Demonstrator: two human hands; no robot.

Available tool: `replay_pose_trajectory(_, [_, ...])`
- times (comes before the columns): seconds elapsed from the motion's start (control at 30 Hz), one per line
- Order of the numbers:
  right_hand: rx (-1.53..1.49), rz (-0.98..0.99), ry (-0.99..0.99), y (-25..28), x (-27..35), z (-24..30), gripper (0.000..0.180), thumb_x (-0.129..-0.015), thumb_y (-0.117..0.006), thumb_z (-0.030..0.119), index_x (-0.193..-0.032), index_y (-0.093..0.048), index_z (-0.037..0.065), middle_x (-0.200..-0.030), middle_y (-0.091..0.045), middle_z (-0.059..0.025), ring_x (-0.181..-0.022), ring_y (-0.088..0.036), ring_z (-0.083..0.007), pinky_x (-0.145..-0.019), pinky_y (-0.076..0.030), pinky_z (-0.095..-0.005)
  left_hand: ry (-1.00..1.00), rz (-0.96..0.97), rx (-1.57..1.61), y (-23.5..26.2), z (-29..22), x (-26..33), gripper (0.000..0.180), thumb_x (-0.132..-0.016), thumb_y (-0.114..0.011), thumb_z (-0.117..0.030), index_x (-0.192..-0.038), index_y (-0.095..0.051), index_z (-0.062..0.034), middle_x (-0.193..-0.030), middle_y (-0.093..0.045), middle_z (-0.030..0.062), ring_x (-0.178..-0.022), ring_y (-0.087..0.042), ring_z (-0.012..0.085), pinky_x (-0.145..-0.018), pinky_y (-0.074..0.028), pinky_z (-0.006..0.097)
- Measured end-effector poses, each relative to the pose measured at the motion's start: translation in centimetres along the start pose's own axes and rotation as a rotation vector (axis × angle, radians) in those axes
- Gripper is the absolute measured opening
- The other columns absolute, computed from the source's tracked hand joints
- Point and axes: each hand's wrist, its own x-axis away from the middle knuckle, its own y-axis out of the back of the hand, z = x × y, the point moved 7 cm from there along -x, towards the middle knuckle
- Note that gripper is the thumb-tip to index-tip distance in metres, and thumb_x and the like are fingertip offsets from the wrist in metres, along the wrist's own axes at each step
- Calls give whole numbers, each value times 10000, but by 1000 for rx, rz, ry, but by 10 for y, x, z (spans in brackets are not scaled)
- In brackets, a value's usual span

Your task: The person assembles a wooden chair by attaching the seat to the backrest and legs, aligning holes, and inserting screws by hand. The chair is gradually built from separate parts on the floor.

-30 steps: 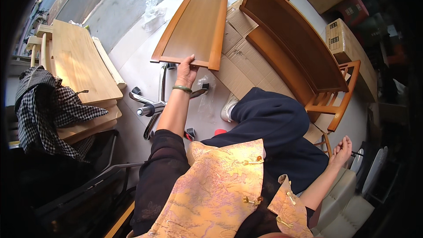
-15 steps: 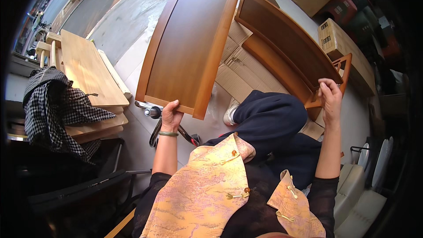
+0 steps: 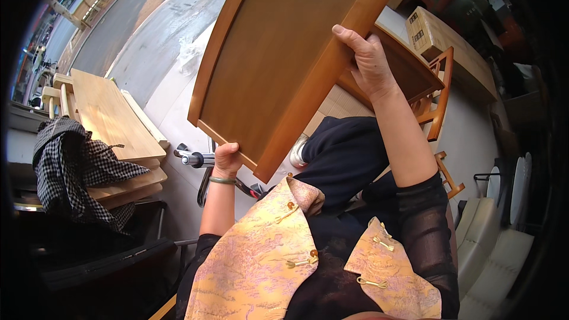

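Note:
A long reddish-brown wooden panel point(image 3: 284, 35) with a raised frame is held up in front of me, tilted. My left hand point(image 3: 226, 159) grips its near short edge, thumb on top and fingers hidden underneath. On its long right rail my right hand point(image 3: 370, 62) is closed, the thumb lying over the face and the other fingers mostly out of sight. Behind and below the panel, a matching brown wooden furniture piece point(image 3: 409, 59) stands partly covered, with an open slatted end frame point(image 3: 440, 92).
Cardboard point(image 3: 341, 104) lies on the floor beneath the brown furniture. To the left are stacked pale wooden boards point(image 3: 112, 118) with a checked cloth point(image 3: 74, 166) over them. A metal-tubed object point(image 3: 195, 159) stands by my left hand. A long carton point(image 3: 444, 47) is at right.
My right hand has moved left and up from beside the furniture and taken hold of the panel's right rail. The panel has tilted and shifted right, covering more of the furniture behind.

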Motion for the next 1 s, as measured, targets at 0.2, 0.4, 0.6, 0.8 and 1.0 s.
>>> replay_pose_trajectory(0.2, [200, -345, 213, 40, 21, 21, 138, -845, -663, 123, -759, -659, 15, -744, -613, 6, -704, -556, -75, -663, -464, -242, 140, -475, -495, -21, -33, -40, 635, -889, -675, -314, -1398, -420, -33, -1352, -523, 159, -1241, -522, 277, -1016, -465, 421])
replay_pose_trajectory(0.4, [528, -441, 662, 20, 32, 73, 152, -862, -606, 142, -827, -623, -5, -726, -647, -132, -638, -637, -261, -629, -515, -359, -191, 267, -1217, -243, -23, -88, 924, -808, -735, -476, -1506, -285, -70, -1442, -430, 183, -1314, -455, 322, -1082, -380, 442])
replay_pose_trajectory(0.6, [1039, -326, 1093, -33, 50, 105, 149, -806, -650, 124, -894, -573, 31, -744, -542, -88, -623, -617, -270, -532, -488, -375, -508, 405, -1037, -367, -11, -119, 659, -849, -750, -340, -1360, -447, -55, -1189, -560, 98, -1088, -550, 197, -945, -454, 370])
replay_pose_trajectory(0.8, [1300, -106, 1248, -65, 92, 57, 178, -745, -642, 116, -899, -618, 33, -764, -510, -33, -580, -547, -120, -478, -437, -256, -396, -79, -636, -266, -10, -71, 219, -921, -512, -99, -715, -572, -53, -695, -555, 19, -733, -544, 109, -678, -421, 261])
replay_pose_trajectory(1.0, [1269, 168, 920, -34, 140, 33, 378, -721, -783, 256, -1007, -642, 52, -899, -565, -51, -631, -606, -180, -521, -484, -295, -216, -29, -117, -145, 7, -74, 307, -870, -572, -59, -1171, -577, -2, -1163, -635, 93, -1128, -579, 225, -1018, -436, 398])
